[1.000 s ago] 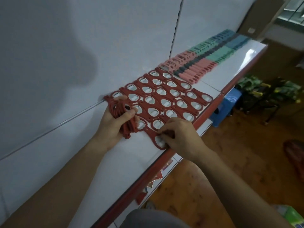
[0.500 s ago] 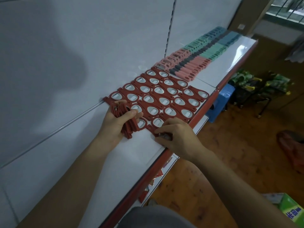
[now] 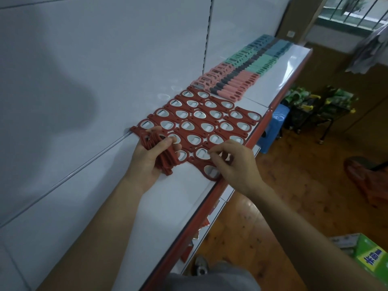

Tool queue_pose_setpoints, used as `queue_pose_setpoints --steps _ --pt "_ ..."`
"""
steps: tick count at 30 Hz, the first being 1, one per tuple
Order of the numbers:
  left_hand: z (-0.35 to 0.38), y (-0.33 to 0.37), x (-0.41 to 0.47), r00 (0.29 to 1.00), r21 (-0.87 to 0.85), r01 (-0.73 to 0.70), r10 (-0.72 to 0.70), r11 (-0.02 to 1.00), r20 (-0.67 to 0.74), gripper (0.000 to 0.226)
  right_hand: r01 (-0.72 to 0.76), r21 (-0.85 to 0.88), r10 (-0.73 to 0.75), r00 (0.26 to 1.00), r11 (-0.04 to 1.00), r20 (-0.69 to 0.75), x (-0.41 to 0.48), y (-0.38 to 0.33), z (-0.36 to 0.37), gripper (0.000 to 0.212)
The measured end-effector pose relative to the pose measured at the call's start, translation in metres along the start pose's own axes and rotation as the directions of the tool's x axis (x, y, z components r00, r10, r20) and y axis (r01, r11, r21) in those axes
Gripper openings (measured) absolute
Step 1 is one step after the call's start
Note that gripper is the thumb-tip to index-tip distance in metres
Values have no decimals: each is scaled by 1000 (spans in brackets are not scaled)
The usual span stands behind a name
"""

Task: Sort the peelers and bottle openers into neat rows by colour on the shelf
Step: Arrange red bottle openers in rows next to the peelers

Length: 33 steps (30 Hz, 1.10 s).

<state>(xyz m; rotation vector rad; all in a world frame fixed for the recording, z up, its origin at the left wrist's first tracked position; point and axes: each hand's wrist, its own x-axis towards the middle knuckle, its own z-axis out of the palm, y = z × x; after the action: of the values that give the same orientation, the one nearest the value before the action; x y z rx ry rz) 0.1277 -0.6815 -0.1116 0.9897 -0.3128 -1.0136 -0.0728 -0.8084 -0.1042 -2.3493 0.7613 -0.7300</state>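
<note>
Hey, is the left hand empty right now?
No, the left hand grips a bundle of red bottle openers, with its thumb laid across them.

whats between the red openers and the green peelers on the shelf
The pink peelers, laid in a row with dark grey middles, lie between the red openers and the green peelers. The head view shows this.
</note>
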Motion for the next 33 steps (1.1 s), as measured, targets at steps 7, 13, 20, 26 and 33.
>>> queue_pose_setpoints --steps 7,13,20,26,33 --pt "6 7 -10 997 -39 1 -3 999 -73 26 -26 256 -14 989 966 151 30 -39 26 21" --pt "-3 24 -26 986 -26 -62 57 998 -157 30 -81 441 -11 979 894 203 52 -67 62 25" --pt "-50 47 -35 951 -34 -88 74 996 -299 28 -153 539 98 987 828 131 60 -91 90 20" --pt "-75 54 -44 935 -78 -124 90 989 -342 31 -256 520 285 958 815 24 70 -95 100 11" --pt "-74 55 -42 924 -57 -154 123 986 -362 40 -91 121 85 995 988 49 73 -109 131 6"
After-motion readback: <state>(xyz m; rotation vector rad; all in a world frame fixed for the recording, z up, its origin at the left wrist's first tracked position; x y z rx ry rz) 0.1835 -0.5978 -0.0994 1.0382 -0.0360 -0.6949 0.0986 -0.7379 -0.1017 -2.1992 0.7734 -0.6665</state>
